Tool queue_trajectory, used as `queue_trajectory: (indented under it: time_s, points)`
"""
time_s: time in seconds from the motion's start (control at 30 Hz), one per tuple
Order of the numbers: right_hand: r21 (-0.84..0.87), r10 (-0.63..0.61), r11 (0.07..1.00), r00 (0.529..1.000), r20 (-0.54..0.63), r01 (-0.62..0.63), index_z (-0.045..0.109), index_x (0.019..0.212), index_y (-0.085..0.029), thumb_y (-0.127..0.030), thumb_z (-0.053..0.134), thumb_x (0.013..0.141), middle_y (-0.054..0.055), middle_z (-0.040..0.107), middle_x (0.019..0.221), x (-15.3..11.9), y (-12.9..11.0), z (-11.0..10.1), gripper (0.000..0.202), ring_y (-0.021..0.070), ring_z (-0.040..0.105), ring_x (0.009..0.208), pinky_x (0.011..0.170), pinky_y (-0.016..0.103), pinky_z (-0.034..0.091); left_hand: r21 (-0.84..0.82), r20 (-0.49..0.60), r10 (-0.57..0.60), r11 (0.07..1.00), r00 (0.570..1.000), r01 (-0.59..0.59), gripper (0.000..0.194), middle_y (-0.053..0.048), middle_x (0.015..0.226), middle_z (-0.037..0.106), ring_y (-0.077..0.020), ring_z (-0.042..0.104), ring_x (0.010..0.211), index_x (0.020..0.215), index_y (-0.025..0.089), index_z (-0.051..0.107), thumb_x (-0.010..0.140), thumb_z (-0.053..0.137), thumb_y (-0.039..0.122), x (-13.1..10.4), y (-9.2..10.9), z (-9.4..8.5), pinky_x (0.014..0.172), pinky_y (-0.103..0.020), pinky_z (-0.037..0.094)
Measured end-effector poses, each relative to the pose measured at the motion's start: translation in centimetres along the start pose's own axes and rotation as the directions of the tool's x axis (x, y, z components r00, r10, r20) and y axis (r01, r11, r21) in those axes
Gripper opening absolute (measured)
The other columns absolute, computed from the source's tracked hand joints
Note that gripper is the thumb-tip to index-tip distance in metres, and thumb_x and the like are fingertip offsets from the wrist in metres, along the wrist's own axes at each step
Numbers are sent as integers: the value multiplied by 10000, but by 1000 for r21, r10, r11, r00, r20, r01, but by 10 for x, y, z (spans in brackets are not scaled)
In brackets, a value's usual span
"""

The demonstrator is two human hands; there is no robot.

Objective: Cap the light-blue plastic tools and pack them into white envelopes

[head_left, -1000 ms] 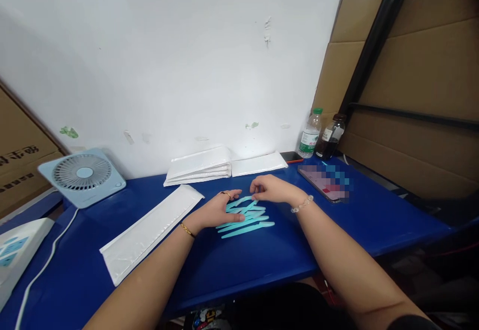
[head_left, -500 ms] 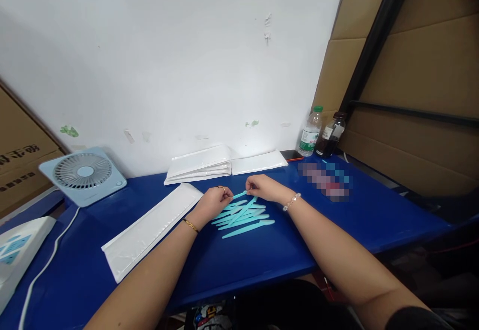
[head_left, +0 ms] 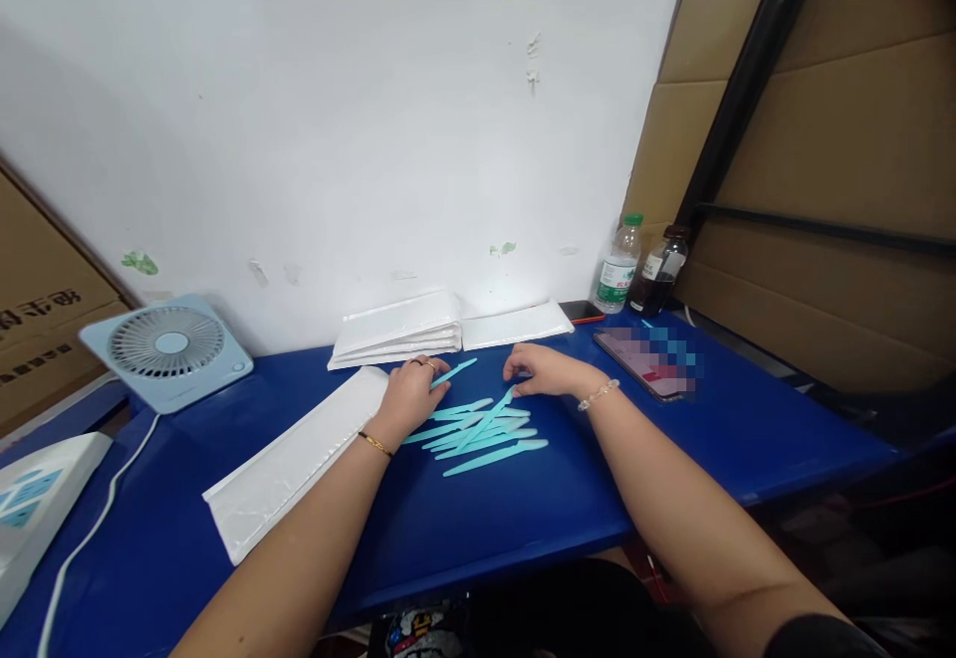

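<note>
My left hand [head_left: 413, 394] has its fingers closed around one slim turquoise eyebrow razor [head_left: 457, 371], which points up and to the right out of the grip. Part of that razor is hidden by the fingers. In front of it, a loose pile of several like eyebrow razors [head_left: 485, 431] lies crosswise on the blue table [head_left: 508, 529]. Just above the right end of the pile hovers my right hand [head_left: 549, 371], fingers curved and apart, with nothing seen in it. One flat white padded envelope [head_left: 299, 464] lies beside and partly under my left wrist.
Stacked white padded envelopes [head_left: 395, 328] and a single one [head_left: 515, 325] lie by the wall. To the left stand a light blue fan [head_left: 171, 344] and a white device [head_left: 37, 499]. Phones [head_left: 634, 359] and two bottles, one green-capped [head_left: 618, 270], are at the right.
My hands have moved apart. The left went slightly left and up with a razor, and the right let go of that razor's end and shifted right, its fingers opening.
</note>
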State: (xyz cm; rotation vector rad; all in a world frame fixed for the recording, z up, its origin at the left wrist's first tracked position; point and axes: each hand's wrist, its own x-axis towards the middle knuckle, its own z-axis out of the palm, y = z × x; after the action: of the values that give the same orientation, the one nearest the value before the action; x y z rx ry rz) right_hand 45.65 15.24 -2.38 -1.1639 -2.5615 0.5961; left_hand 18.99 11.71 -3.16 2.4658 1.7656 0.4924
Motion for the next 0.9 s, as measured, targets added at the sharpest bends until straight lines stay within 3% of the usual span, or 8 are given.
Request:
queue_trajectory:
  time_s: [0.17,0.3,0.4,0.53,0.73,0.8,0.9]
  points:
    - [-63,-81,994,993,82,86,692,777,-174,-231,702,717,47,560,886,2,-4,2,84,172,525,835,747,253,404,-178,108,169,973,980,-149,314,-37,944,638,-195,572,880,940,234,662,842,494,481,-8,18,-3,756,-287,417]
    - [-67,-105,992,992,75,110,679,771,-166,-216,676,738,50,585,872,1,-9,0,60,169,527,826,724,245,395,-205,129,204,963,971,-175,338,-21,869,651,-174,573,808,905,236,668,867,450,492,-9,24,-2,718,-274,404]
    - [-21,-58,998,997,42,59,665,799,-161,-224,628,776,42,627,825,-1,-15,-2,76,154,540,750,654,235,387,-173,168,231,964,958,-202,290,-16,863,673,-179,587,813,872,234,669,872,462,437,-8,25,-2,721,-273,393]
    - [32,36,999,999,21,-37,657,810,-153,-195,597,779,33,667,763,-3,-10,-6,80,137,551,649,577,225,367,-58,96,193,980,976,-188,270,-37,901,680,-212,592,884,855,227,674,884,452,377,-3,18,-3,767,-302,380]
    - [-25,193,980,971,-138,-198,658,760,-159,-145,614,735,38,676,797,-7,9,-14,53,152,584,712,627,225,387,35,9,13,999,1000,-13,257,-29,952,676,-235,592,931,969,251,671,848,494,393,1,-5,-7,791,-327,390]
    - [-38,137,988,971,-198,-147,664,761,-160,-156,620,742,46,660,828,-6,5,-12,49,154,576,743,654,229,393,11,9,25,1000,1000,-25,280,-26,971,664,-228,590,927,998,254,661,811,540,423,-1,-5,-10,771,-315,399]
    - [15,-16,1000,988,-156,18,680,795,-162,-180,602,776,40,642,830,-1,-10,-3,82,139,559,735,662,225,398,-91,142,157,985,977,-145,286,-12,931,659,-197,596,855,907,244,667,761,587,476,-5,1,-14,715,-277,408]
